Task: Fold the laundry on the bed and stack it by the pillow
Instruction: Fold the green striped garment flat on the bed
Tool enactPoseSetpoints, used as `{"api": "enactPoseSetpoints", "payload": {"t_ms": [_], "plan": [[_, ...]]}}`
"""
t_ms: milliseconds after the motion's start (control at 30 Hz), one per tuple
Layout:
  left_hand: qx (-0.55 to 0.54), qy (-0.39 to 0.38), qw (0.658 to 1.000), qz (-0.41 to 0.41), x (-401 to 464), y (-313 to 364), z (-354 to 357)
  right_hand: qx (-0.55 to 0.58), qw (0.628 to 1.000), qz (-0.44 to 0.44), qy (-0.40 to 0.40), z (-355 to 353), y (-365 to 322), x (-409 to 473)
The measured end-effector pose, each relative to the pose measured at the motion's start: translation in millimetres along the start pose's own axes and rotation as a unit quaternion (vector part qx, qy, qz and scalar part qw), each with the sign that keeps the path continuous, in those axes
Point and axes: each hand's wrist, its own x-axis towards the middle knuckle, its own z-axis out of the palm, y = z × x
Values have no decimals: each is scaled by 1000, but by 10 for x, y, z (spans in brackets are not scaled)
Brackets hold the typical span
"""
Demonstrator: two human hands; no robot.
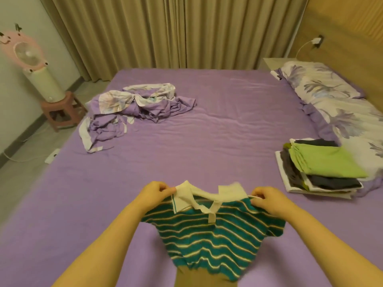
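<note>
Far left on the bed (207, 129), a crumpled sheet (134, 104) waits unfolded. My left hand (154, 193) pinches one shoulder of the striped shirt (213, 230), my right hand (267, 200) the other; it hangs over the near edge. I'd lay it flat and square before folding. The folded stack (323, 164) sits right, beside the pillow (331, 100).

To my left a pink round fan (27, 52) stands on a reddish plastic stool (62, 111); beige pleated curtains (165, 32) hang ahead.
</note>
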Motion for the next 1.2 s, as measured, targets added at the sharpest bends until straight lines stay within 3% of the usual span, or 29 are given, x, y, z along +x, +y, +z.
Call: {"api": "enactPoseSetpoints", "payload": {"t_ms": [233, 400, 600, 767, 867, 933, 1000, 1100, 1200], "plan": [[-36, -42, 998, -30, 695, -506, 492, 67, 996, 46, 47, 762, 380, 602], [142, 17, 990, 4, 1198, -625, 558, 25, 992, 46, 111, 889, 531, 1114], [119, 13, 987, 103, 1784, -748, 578, -41, 985, 76, 148, 956, 620, 1663], [190, 97, 971, 111, 2159, -862, 572, -274, 952, 62, 124, 911, 691, 2027], [227, 174, 949, 135, 2381, -888, 599, -257, 944, 23, 204, 878, 746, 2252], [264, 176, 941, 118, 2542, -918, 659, -242, 941, -2, 237, 899, 806, 2447], [300, 125, 943, 70, 2704, -944, 769, -279, 937, -25, 207, 959, 869, 2647], [318, 64, 946, -8, 2921, -936, 964, -272, 951, 57, 134, 1083, 991, 2916], [314, 90, 944, -40, 3060, -776, 1114, -224, 962, 70, 136, 1092, 1079, 3129]]}}
